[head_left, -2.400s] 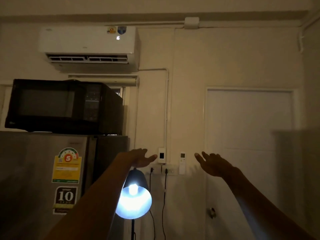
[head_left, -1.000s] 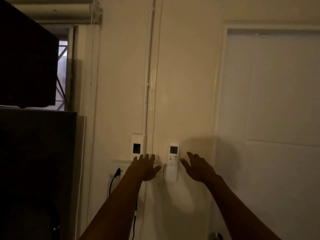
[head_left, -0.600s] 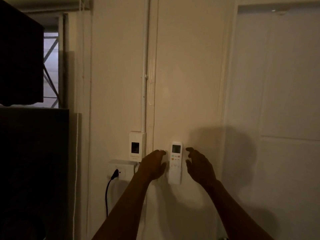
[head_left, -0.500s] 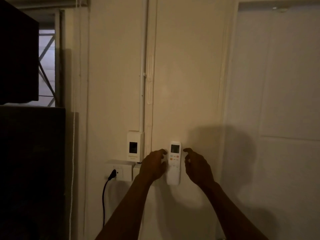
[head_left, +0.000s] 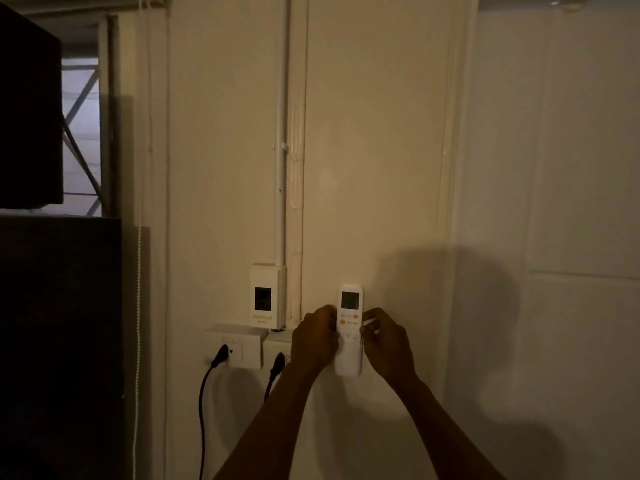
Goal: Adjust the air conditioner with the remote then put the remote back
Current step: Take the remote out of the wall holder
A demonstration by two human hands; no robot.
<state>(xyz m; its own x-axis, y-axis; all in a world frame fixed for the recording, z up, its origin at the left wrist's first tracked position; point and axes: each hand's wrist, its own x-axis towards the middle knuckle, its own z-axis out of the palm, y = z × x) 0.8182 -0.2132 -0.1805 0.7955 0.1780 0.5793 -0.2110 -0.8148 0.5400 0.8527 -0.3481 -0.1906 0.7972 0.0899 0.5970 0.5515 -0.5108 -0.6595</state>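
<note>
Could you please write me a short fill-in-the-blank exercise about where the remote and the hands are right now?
1. The white remote control hangs on the cream ____.
2. The left hand and right hand flank the ____.
3. Two black plugs sit in the white sockets to the remote's ____.

Missing words: wall; remote; left

Both my bare forearms reach up and forward from the bottom of the view, converging toward each other. My left hand [head_left: 315, 337] is curled, knuckles toward me, its fingers [head_left: 325, 311] bent inward to the right. My right hand [head_left: 388, 344] mirrors it just beside, fingers [head_left: 372, 315] hooked inward to the left. The two hands stay slightly apart, wrists straight.
</note>
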